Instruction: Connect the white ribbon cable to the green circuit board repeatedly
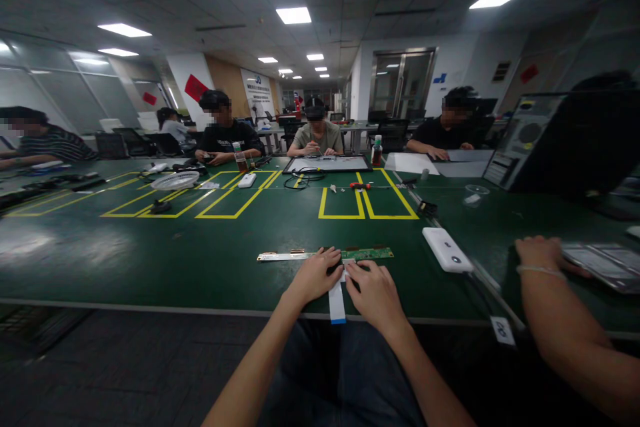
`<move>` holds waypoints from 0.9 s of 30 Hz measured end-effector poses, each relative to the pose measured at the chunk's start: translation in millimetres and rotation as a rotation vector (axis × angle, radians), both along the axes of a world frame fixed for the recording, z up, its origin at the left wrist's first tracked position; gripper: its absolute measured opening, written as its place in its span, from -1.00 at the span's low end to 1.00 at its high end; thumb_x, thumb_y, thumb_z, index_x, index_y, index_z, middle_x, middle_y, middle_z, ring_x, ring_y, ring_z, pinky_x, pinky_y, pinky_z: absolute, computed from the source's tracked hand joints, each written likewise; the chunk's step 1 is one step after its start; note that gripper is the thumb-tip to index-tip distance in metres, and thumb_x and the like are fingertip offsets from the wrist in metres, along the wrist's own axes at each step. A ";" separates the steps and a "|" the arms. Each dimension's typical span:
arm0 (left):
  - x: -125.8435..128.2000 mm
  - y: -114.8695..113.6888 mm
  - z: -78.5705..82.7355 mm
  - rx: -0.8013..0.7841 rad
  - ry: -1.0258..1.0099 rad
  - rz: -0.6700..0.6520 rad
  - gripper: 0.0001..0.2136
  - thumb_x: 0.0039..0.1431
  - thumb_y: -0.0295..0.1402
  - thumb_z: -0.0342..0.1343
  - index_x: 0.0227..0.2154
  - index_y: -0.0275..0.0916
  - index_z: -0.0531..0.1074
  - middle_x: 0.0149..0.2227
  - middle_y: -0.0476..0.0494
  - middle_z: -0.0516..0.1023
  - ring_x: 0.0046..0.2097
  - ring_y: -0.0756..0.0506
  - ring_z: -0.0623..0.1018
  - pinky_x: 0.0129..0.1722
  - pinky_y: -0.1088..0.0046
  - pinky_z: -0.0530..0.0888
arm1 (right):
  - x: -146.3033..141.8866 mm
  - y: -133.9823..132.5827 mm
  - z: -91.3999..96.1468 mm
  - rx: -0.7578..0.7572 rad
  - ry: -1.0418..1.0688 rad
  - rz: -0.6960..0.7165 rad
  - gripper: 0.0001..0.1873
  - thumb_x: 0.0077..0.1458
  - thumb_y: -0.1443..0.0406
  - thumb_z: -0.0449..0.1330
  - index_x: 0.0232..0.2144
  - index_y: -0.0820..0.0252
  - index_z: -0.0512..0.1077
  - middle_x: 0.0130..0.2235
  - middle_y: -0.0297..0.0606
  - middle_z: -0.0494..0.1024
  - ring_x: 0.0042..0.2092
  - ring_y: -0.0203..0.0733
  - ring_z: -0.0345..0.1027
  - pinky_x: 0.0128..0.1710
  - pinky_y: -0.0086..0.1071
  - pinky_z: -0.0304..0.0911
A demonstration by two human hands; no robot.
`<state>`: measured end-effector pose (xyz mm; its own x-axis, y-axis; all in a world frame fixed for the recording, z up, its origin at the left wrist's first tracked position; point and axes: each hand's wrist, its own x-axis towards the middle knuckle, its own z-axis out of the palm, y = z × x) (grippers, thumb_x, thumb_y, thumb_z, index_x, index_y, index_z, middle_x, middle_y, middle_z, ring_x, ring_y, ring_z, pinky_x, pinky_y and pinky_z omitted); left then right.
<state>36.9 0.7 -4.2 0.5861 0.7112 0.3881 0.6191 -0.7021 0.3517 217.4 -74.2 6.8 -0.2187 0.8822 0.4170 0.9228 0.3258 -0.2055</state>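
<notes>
A long, narrow circuit board (367, 253) lies crosswise on the green table, its right part green and its left part silvery. My left hand (317, 275) rests over the middle of the board, fingers curled across it and pressing it down. A white flat ribbon cable (337, 303) with a blue end runs from the board toward me and hangs past the table edge. Close beside it, my right hand (374, 290) has its fingertips gathered at the cable's upper end, by the board. The exact contact under the fingertips is hidden.
On the right is a white power bank (447, 250) with a cable. A neighbour's arm (555, 300) reaches to a metallic part (605, 263). Farther off are a red-handled tool (360, 185), a clear cup (475, 195), a computer tower (525, 137) and yellow tape outlines (393, 217). Several people sit opposite.
</notes>
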 end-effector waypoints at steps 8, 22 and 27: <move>-2.9 1.5 1.3 -0.004 0.010 -0.044 -0.68 0.41 -0.38 0.01 0.12 -0.16 0.53 0.22 -0.18 0.54 0.30 -0.20 0.47 0.39 0.06 0.27 | -0.4 0.6 -0.4 0.005 -0.035 -0.007 -0.64 0.38 0.26 0.07 0.12 0.06 0.52 0.13 -0.20 0.59 0.17 -0.05 0.35 0.05 -0.16 0.21; -8.1 -2.6 4.0 -0.007 0.072 -0.071 -0.57 0.35 -0.33 0.08 0.24 -0.28 0.44 0.31 -0.29 0.42 0.38 -0.25 0.36 0.42 0.03 0.21 | -0.2 -0.9 -0.6 0.000 0.009 -0.016 -0.63 0.39 0.26 0.05 0.13 0.01 0.51 0.14 -0.22 0.59 0.20 -0.05 0.34 0.06 -0.15 0.20; -9.3 -8.9 7.9 -0.033 0.090 -0.102 -0.54 0.33 -0.33 0.08 0.26 -0.29 0.42 0.32 -0.29 0.40 0.40 -0.24 0.33 0.43 0.04 0.21 | 0.4 -5.5 -2.4 0.023 0.056 -0.031 -0.67 0.38 0.27 0.07 0.05 0.02 0.57 0.08 -0.26 0.63 0.15 -0.07 0.37 0.06 -0.18 0.20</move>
